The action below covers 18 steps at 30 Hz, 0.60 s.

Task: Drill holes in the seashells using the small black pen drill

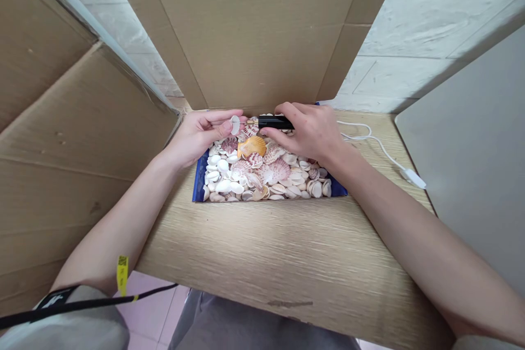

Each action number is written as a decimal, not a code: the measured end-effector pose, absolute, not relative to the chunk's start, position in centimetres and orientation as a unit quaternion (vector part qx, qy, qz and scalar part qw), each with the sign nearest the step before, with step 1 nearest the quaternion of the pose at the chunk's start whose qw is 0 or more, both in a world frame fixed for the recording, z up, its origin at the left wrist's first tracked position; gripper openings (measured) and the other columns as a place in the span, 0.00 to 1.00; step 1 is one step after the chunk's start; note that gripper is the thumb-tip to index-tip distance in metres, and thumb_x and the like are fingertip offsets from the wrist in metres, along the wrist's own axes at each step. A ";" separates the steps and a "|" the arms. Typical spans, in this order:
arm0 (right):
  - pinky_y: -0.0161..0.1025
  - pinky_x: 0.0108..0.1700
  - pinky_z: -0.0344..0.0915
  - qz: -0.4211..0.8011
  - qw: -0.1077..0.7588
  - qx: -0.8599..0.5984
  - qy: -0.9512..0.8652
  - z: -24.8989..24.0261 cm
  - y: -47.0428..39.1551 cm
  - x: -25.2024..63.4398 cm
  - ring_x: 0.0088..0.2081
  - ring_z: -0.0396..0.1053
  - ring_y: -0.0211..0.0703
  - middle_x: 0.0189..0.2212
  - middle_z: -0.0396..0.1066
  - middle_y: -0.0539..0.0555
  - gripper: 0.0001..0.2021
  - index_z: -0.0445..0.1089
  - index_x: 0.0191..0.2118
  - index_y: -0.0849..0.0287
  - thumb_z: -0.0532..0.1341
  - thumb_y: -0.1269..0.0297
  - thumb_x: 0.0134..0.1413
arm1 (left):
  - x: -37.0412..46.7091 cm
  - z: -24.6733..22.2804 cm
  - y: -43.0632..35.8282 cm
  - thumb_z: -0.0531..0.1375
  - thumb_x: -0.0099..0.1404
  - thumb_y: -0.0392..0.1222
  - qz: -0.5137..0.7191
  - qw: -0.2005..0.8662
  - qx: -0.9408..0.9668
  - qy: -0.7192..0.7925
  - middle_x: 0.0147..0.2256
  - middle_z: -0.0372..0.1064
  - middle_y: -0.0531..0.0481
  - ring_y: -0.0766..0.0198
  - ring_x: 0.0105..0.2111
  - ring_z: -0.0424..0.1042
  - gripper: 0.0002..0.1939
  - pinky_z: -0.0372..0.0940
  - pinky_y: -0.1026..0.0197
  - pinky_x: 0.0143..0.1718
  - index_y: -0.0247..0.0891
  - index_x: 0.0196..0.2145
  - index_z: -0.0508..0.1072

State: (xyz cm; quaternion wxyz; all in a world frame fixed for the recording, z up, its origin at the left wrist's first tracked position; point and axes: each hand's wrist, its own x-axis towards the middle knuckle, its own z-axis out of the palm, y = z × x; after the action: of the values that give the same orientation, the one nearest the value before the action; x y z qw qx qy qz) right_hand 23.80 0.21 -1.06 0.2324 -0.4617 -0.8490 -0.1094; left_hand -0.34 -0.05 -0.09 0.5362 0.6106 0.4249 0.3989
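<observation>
Barely legible writing only: on the yellow tag [122,274], hung from the black cable [82,306] near the left forearm, small dark print is seen but cannot be read. A white mark on the black band [55,299] at the left sleeve is likewise not made out. No brand can be read on the black tool [274,122].

The far edge of the counter [262,251] is backed by an upright cardboard panel [254,33]; the left side is closed in by more cardboard [61,147], the right by a grey panel [467,136]. A white cord [383,147] is laid along the counter's right side, its white connector [413,178] close to the right edge. Where the cord begins is hidden by the right arm.

A blue tray [200,178] is heaped with shells [270,172], an orange scallop [251,146] among them. Over its far left corner, a small white shell [235,125] is held on edge, its long axis about upright, in the left hand [203,132]; the grip is narrowed to a pinch.

The tool is held over the tray's far edge by the right hand [312,130], thumb and fingers closed round the barrel. Its long axis is roughly parallel to the tray's near edge; the brass-coloured chuck [251,122] and thin bit [244,122] are pointed left at the shell. Whether the shell is pierced cannot be told.
</observation>
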 end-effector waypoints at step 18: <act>0.41 0.35 0.53 -0.178 0.216 -0.444 -0.851 -0.8 0.3 23.5 0.35 0.64 0.46 0.32 0.70 0.57 0.26 0.67 0.44 0.63 0.43 0.46 0.64 | 0.0 0.3 -0.3 0.68 0.56 0.43 0.381 0.502 0.637 0.444 0.42 0.78 0.48 0.60 0.38 0.78 0.17 0.74 0.63 0.35 0.41 0.44 0.78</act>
State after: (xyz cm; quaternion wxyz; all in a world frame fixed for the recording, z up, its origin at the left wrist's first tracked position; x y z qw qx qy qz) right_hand 23.49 0.26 -0.80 0.2159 -0.4439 -0.8512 -0.1782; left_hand 0.01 -0.26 0.29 0.5020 0.6371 0.4436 0.3812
